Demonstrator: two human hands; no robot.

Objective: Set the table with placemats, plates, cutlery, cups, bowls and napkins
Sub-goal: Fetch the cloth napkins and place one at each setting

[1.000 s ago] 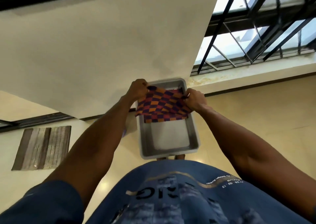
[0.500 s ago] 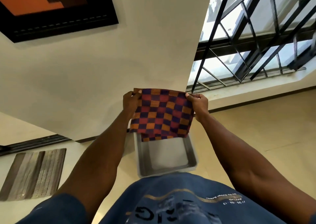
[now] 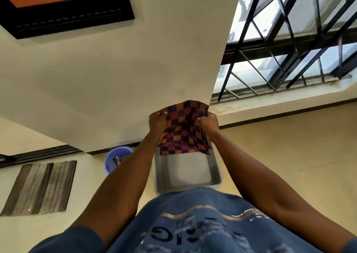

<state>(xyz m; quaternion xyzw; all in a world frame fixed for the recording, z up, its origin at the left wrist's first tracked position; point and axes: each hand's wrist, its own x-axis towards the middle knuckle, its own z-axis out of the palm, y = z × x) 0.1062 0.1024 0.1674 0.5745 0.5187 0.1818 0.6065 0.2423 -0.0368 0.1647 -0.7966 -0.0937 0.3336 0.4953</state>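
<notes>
On the far left a striped brown mat (image 3: 41, 188) lies flat on the pale floor (image 3: 289, 156). Right of it, a purple bowl (image 3: 116, 159) sits on the floor, partly hidden behind the left forearm. The left hand (image 3: 157, 122) and right hand (image 3: 209, 122) each pinch an upper corner of a checked napkin (image 3: 184, 131), which hangs between them over the far end of a grey tray (image 3: 186, 175) and hides that end. A dark framed picture (image 3: 63, 5) hangs upper left; a barred window (image 3: 289, 40) is upper right. Half a second ago the napkin was stretched flat; now the hands are closer together and the cloth sags, creased.
</notes>
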